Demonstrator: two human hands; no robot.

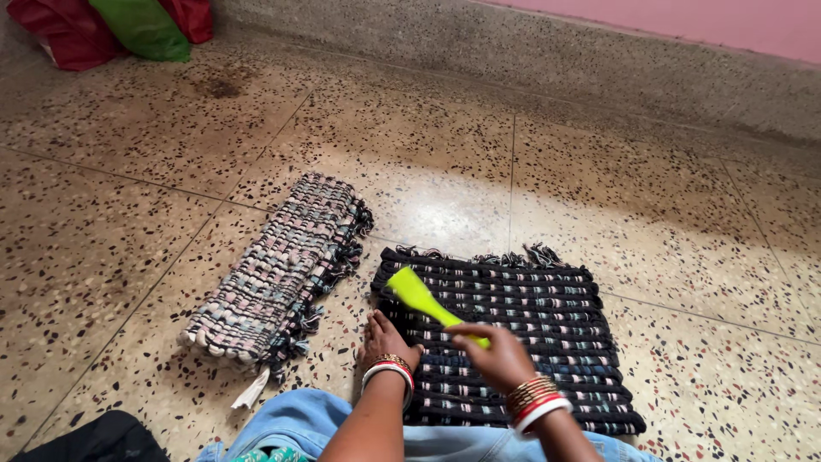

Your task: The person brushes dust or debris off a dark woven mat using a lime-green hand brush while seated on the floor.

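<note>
- I see the dark woven mat (513, 338) flat on the speckled floor (128, 222), just ahead of the knees, its fringed far edge towards the wall.
- My right hand (496, 355) is closed round the handle of a lime-green brush (419, 295), whose broad head sits over the mat's near-left corner; I cannot tell whether the head actually touches the weave.
- My left hand (385, 342) lies open and flat, palm down, at the mat's left edge, fingers spread partly on the floor and partly against the mat.
- Just beside it on the left lies a second, paler woven mat (274, 274), folded or rolled into a long bundle, near the dark one but not overlapping it.
- In my judgement, the loose fringe at the dark mat's edge could catch on the brush head and be tugged out of the weave.
- The mat might also slide or bunch on the smooth floor, since only its left edge is pinned.
- Red and green bags (120, 30) sit well apart, by the far wall.
</note>
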